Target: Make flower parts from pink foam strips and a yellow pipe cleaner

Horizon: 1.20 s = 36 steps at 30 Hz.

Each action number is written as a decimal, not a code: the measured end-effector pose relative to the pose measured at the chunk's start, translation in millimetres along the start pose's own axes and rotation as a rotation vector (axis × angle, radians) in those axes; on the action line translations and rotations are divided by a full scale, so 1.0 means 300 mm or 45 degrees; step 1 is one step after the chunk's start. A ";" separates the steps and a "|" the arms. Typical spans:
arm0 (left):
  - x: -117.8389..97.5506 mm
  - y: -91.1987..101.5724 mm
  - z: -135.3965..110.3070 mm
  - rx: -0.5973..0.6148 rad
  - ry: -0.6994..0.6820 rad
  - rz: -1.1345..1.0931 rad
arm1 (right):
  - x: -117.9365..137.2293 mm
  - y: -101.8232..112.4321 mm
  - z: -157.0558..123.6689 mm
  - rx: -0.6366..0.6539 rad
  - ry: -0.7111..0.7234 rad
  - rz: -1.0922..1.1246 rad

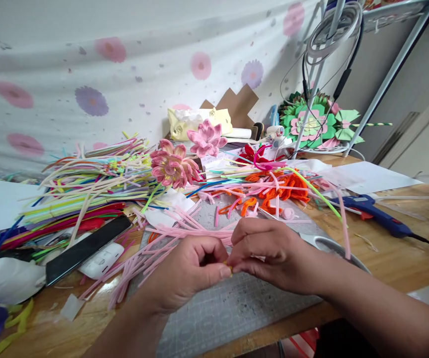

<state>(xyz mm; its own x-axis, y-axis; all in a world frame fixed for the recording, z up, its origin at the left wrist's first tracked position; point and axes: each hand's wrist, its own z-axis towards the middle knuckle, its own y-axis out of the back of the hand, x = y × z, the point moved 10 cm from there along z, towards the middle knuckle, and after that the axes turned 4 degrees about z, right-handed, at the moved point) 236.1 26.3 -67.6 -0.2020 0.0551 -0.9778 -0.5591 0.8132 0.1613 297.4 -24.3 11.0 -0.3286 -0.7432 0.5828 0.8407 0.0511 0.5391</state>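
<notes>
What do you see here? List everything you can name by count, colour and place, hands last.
Cutting mat: one, grey, front centre
Small piece: one, yellow, pinched above mat
Loose stems: many, pink, mat and left
Stem pile: one, multicoloured, left
Flowers: two, pink, back centre
Petals: several, red, back centre
Strands: several, orange, right of centre
Glue gun: one, blue, right
Flat slab: one, black, left
Paper sheets: several, white, left and right
Soft pack: one, yellow, back centre
Paper decoration: one, green and pink, back right
Cable coil: one, grey, upper right
Floral cloth: one, white, backdrop
Table: one, brown, underneath
Left hand: one, bare, centre
Right hand: one, bare, centre
</notes>
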 end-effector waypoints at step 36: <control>0.059 0.022 0.019 -0.363 -0.063 -0.598 | -0.032 0.045 -0.031 -0.338 -0.053 -0.186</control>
<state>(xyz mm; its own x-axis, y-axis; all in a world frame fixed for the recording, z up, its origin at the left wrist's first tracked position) 233.5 36.1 -84.6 0.1554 -0.2432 -0.9574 -0.7769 0.5685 -0.2705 316.0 -22.7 7.2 -0.4670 -0.7015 0.5384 0.8645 -0.2343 0.4446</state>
